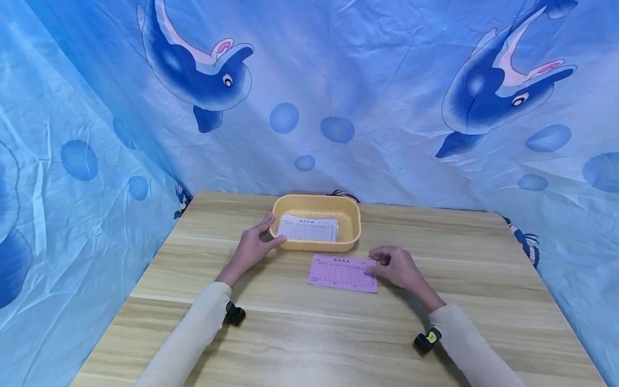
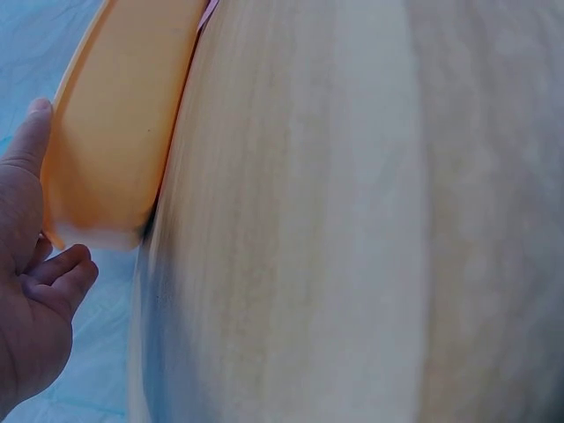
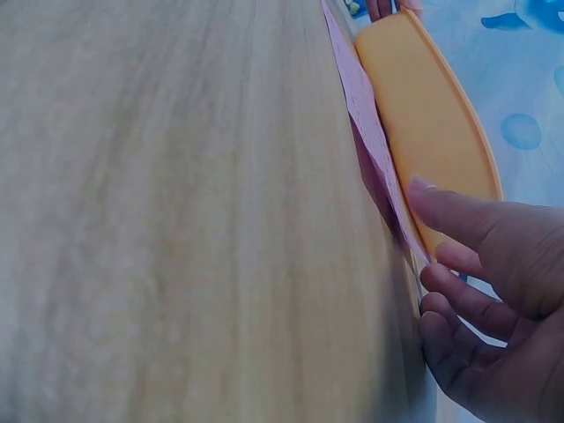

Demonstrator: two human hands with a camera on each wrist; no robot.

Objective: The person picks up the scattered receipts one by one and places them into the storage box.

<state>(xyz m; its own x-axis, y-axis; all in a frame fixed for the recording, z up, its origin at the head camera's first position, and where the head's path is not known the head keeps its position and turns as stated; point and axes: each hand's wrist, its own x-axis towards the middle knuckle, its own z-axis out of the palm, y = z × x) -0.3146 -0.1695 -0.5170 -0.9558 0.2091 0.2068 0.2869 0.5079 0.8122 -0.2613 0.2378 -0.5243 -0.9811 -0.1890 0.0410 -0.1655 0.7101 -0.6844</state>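
A yellow plastic basket (image 1: 348, 246) stands near the table's far edge with a stack of white printed form slips (image 1: 308, 229) lying in its left part. My left hand (image 1: 252, 244) holds the basket's left end, the thumb at the near rim and the fingers round the side. In front of the basket is a pink printed form slip (image 1: 338, 273). My right hand (image 1: 397, 267) pinches its right edge between thumb and fingers. In the right wrist view the pink slip (image 3: 374, 132) stands slightly off the table, with a shadow under it.
The wood-grain table (image 1: 309, 338) reaches toward me and to both sides. A blue curtain (image 1: 387, 172) printed with dolphins hangs right behind its far edge. Dark tassels (image 1: 527, 244) show at the table's edges.
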